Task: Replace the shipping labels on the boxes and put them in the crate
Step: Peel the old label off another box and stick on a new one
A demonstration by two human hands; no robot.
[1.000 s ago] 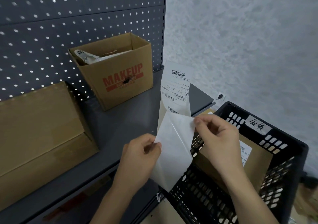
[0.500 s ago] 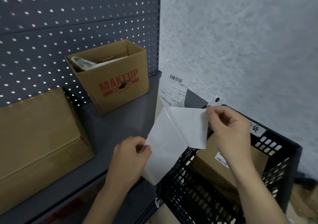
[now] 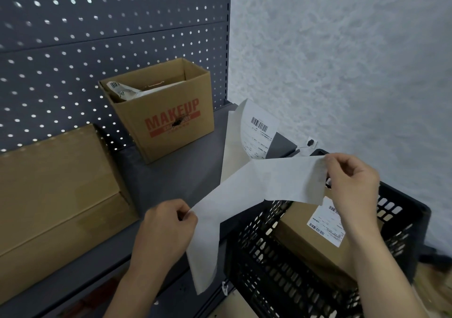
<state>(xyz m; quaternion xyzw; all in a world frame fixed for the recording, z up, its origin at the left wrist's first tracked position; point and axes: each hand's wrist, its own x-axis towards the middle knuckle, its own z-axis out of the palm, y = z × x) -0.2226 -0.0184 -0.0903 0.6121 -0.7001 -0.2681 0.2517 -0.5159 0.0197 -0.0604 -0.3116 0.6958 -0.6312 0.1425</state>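
Now the right hand (image 3: 352, 185) has drawn the peeled label (image 3: 288, 180) much farther off its backing sheet (image 3: 208, 232) than a second ago, out over the near rim of the black crate (image 3: 403, 210). Its fingers are closed in a pinch on the label's corner, while the left hand (image 3: 168, 227), left of the crate, pinches the backing's edge. Beyond the crate a printed label (image 3: 259, 132) on the strip stands upright. One labelled box (image 3: 318, 234) already lies in the crate; the fresh label looks nearly free, probably meant for the plain box (image 3: 56, 195) far left of it.
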